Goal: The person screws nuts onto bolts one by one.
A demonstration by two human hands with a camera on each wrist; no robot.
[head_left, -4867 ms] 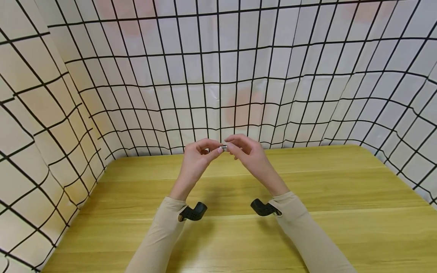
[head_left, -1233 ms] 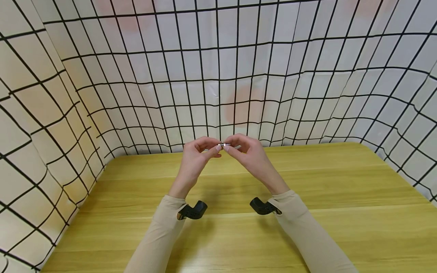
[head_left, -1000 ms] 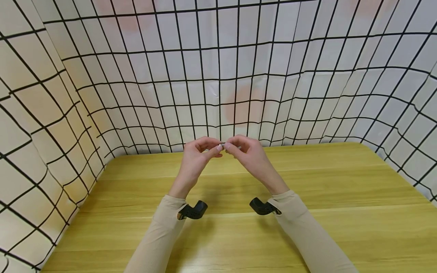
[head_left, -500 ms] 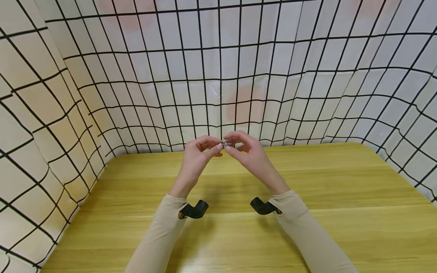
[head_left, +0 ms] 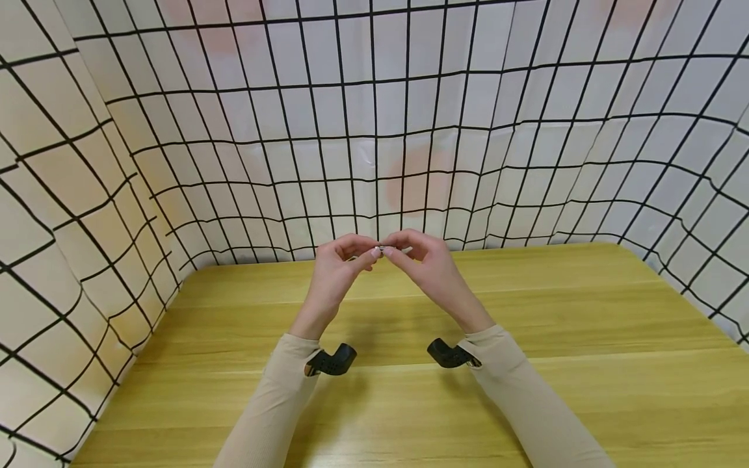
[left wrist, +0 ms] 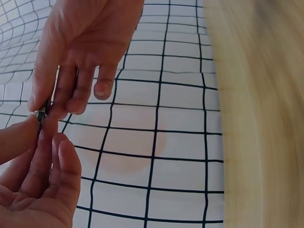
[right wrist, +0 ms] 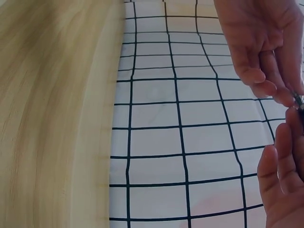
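Note:
A small silver metal piece [head_left: 382, 248], like a short bolt with a nut on it, is held above the far part of the table. My left hand [head_left: 336, 276] pinches one end between thumb and index finger. From the other side my right hand [head_left: 432, 270] pinches it with thumb and index fingertip. Fingertips cover most of the bolt. In the left wrist view a shiny wider part of the bolt [left wrist: 41, 114] shows between both hands, beside a dark thin shaft. At the right wrist view's edge, only a sliver of the bolt [right wrist: 298, 100] appears.
The wood-grain table [head_left: 374, 403] spreads beneath both forearms. A white curtain with black grid lines [head_left: 328, 149] stands behind it and at both sides. Each sleeve cuff carries a black wrist camera mount [head_left: 333, 359].
My right fingers, spread apart from the bolt half a second ago, have closed on it again, hiding more of it. Over the earlier frames they repeatedly shift on it; the left hand stays nearly still.

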